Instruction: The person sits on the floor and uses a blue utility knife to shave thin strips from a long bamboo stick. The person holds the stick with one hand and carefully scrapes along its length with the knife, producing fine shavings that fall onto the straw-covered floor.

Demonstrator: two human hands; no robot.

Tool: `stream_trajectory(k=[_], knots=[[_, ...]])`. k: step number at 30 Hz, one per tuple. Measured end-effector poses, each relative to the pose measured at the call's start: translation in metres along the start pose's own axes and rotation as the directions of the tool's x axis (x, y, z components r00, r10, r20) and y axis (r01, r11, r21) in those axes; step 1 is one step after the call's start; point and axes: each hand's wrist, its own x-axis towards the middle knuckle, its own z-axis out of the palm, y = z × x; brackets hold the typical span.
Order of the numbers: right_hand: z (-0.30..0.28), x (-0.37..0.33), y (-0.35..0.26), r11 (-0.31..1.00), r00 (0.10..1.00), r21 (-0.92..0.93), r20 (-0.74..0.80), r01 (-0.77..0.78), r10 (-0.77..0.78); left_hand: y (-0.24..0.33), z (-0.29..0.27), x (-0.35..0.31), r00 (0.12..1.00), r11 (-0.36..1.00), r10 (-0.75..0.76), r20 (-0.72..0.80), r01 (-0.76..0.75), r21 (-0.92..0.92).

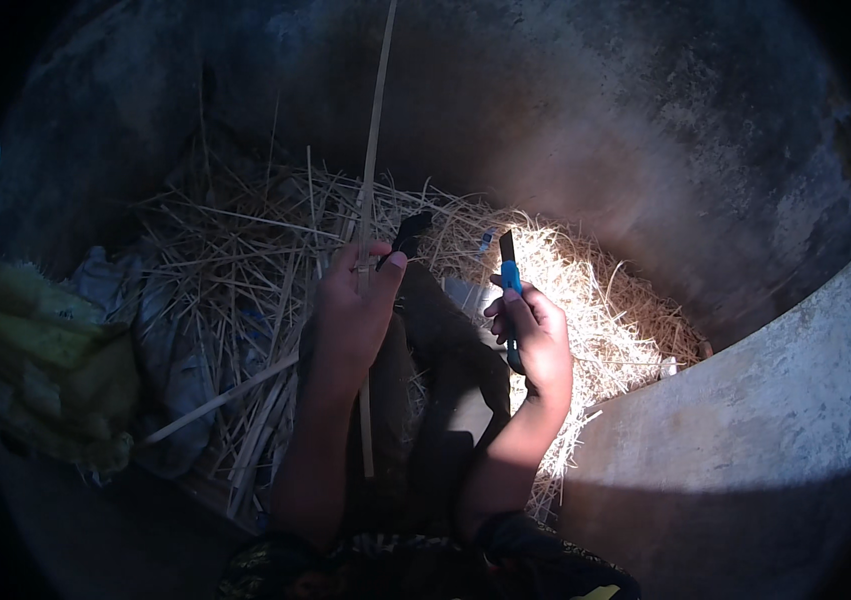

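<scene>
**Long pale strip (375,130) in the left hand (350,300), blue cutter (512,280) in the right hand (535,345)**

The left fingers are clamped on the strip, which runs lengthwise from near to far between the person's forearms and past the loose strips (235,270). The right fingers are wrapped around the cutter, its dark blade pointing far, well apart from the strip. Good work here likely calls for a firm left grip, a shallow blade angle and strokes directed away from fingers and legs. At left sits a yellowish sack (60,365); whatever it may hold is hidden. Fine shavings (595,310) lie heaped at right, outside any container.
</scene>
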Motion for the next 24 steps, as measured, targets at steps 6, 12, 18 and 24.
stream_trajectory(k=[6,12,18,24], knots=[[0.013,-0.008,-0.024,0.983,0.99,0.173,0.133,-0.067,0.044,0.008,-0.008,-0.003,0.999,0.999,0.05,-0.018,-0.05,0.019],[0.029,-0.008,-0.027,0.932,0.934,0.319,0.353,-0.172,0.052,0.019,-0.003,-0.012,0.989,0.999,-0.019,0.144,0.023,-0.026],[0.041,-0.01,-0.028,0.929,0.917,0.304,0.39,-0.213,0.083,0.01,0.002,-0.014,0.958,0.972,0.074,0.278,-0.007,-0.235],[0.047,-0.012,-0.03,0.935,0.926,0.277,0.36,-0.223,0.114,0.014,-0.008,-0.01,0.942,0.982,-0.016,0.336,0.078,-0.17]])
